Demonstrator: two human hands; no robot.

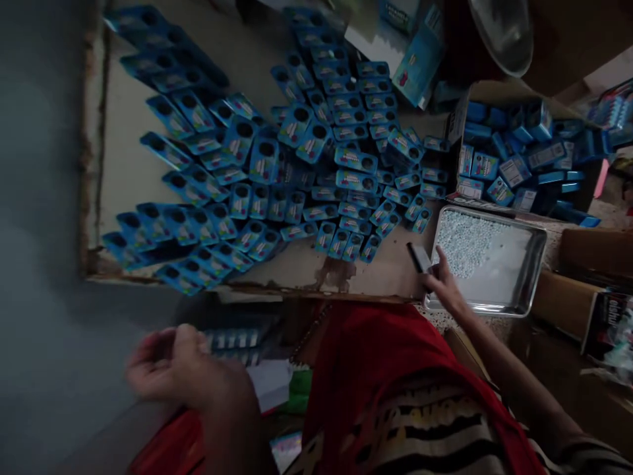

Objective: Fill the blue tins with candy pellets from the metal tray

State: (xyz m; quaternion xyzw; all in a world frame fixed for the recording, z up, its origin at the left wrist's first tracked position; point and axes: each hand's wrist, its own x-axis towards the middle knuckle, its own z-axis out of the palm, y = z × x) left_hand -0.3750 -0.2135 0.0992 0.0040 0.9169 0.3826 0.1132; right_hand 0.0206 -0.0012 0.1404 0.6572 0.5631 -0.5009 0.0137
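Note:
My right hand (442,282) is at the near left corner of a metal tray (537,264). It grips a small flat black-and-pale piece (420,258), whose exact kind I cannot make out; the index finger points out over the tray. Small whitish beads (467,241) cover the tray's left part. My left hand (165,359) is off the table's front edge at lower left, palm turned up. Its fingers are loosely curled and blurred, with a gap to the thumb and nothing visible between. Many small blue packs (264,160) with dark round holes stand in rows on the table (373,284).
A cardboard box (457,119) full of blue packs (514,171) stands behind the tray. A larger blue carton (418,63) and a metal scoop (509,33) are at the back. Brown cartons (564,300) flank the tray on the right. A wall (44,198) borders the left.

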